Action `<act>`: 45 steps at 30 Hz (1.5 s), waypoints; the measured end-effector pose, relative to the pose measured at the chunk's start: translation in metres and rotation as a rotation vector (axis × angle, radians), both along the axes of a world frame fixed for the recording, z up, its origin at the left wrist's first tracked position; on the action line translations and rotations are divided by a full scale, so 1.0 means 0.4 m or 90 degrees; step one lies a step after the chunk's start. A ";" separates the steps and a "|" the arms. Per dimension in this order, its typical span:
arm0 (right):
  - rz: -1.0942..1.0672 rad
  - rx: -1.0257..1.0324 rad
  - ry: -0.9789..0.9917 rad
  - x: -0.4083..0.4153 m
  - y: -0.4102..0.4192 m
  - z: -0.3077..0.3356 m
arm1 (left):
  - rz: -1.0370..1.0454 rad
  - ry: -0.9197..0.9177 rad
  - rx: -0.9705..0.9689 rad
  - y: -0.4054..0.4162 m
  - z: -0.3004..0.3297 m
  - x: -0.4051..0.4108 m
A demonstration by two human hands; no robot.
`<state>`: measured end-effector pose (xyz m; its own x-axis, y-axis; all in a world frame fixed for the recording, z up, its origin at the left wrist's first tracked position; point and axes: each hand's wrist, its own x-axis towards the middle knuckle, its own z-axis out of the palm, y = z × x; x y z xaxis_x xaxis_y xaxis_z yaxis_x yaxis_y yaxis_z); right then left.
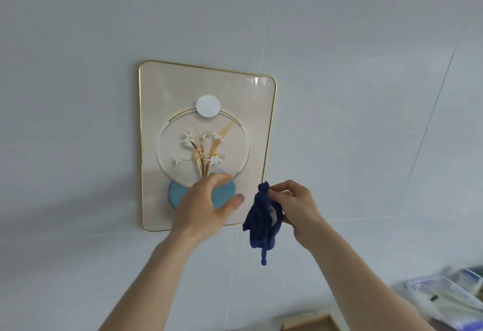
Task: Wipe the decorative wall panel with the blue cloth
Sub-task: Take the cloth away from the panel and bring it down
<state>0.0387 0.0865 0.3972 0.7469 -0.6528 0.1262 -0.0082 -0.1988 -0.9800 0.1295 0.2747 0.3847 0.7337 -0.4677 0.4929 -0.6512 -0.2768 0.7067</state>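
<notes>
The decorative wall panel (162,90) hangs on a pale wall: beige, gold-rimmed, with rounded corners, a flower motif in a ring, a white disc above and a light blue disc below. My left hand (202,206) is raised in front of the panel's lower part with fingers spread, holding nothing; whether it touches the surface I cannot tell. My right hand (294,206) pinches the dark blue cloth (261,222) by its top corner. The cloth hangs crumpled just right of the panel's lower right corner, apart from it.
The pale wall (339,43) has thin seams. At the bottom right lie clear plastic bags (444,296) with items inside, and a wooden edge (308,323) shows at the bottom.
</notes>
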 end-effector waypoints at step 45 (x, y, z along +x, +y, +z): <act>0.154 -0.319 0.570 -0.365 -0.612 -1.004 | -0.074 0.291 0.517 -0.715 -0.980 -0.327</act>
